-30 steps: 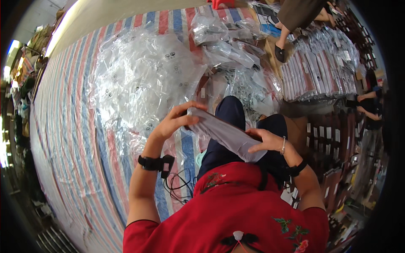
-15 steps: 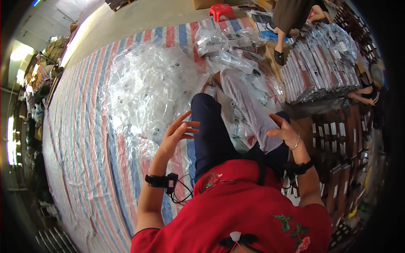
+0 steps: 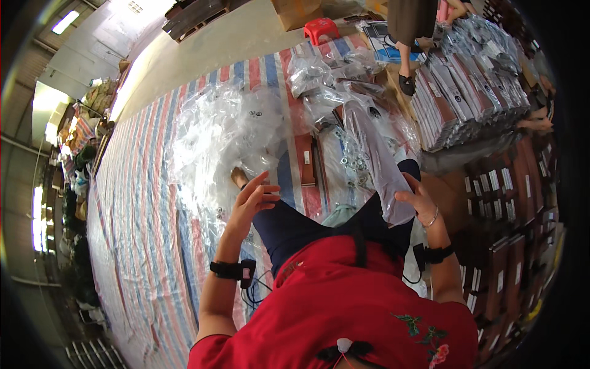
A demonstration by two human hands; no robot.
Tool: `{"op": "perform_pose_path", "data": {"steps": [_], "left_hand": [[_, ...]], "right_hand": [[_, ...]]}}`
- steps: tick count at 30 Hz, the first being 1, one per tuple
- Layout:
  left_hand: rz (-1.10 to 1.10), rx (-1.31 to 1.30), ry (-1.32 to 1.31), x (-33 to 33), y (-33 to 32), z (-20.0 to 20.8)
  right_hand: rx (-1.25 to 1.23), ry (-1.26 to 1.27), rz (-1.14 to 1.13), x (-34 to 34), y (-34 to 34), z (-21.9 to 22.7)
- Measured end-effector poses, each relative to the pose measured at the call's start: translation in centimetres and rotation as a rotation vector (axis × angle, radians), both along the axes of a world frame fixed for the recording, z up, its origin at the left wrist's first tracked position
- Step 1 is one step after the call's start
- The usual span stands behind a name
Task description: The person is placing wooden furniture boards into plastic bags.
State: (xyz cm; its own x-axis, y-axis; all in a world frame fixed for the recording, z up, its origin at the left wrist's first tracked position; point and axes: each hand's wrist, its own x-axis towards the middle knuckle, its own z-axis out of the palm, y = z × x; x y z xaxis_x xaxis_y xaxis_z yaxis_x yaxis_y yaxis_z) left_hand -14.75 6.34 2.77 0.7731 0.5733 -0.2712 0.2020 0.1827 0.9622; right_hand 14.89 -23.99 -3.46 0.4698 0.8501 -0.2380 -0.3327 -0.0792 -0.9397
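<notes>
My right hand is closed, thumb against fingers, on the near end of a long, whitish plastic-bagged package lying along my right thigh. What is inside it is hard to make out. My left hand hangs above my left leg with its fingers apart and nothing in them. Beyond it spreads a heap of clear plastic bags. Between my legs a flat brown piece with a white label lies on the striped tarp, beside several small metal-looking parts in clear plastic.
On the right, bagged brown panels are stacked, with more labelled brown pieces nearer me. Another person's leg stands by that stack. A red stool and a cardboard box are at the far side.
My left leg has swung out to the left, uncovering the brown labelled piece and the small parts. The view has shifted slightly. My right hand still grips the bagged package; my left remains free.
</notes>
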Motion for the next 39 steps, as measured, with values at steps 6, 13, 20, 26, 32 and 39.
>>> {"op": "perform_pose_path", "data": {"steps": [6, 13, 20, 26, 32, 39], "left_hand": [[-0.051, 0.028, 0.113, 2.0, -0.8, -1.4], [-0.309, -0.295, -0.142, 7.9, -5.5, -2.4], [-0.530, -0.615, -0.582, 13.4, -7.3, -3.3], [-0.392, -0.779, -0.468, 14.0, -7.9, -6.1], [-0.178, -0.673, -0.360, 15.9, -8.3, -6.3], [-0.028, -0.543, -0.377, 15.4, -9.2, -6.8]], "right_hand": [[-0.054, 0.024, -0.024, -0.9, 0.2, 1.0], [0.126, 0.355, 0.236, -1.6, 1.5, -1.7], [0.476, 0.918, 0.570, -7.2, 4.3, -2.4], [0.206, 0.810, 0.389, -7.2, 4.8, 1.0], [0.122, 0.355, 0.158, -6.6, 4.2, -0.1], [-0.112, 0.191, 0.123, -6.8, 4.7, 0.1]]}}
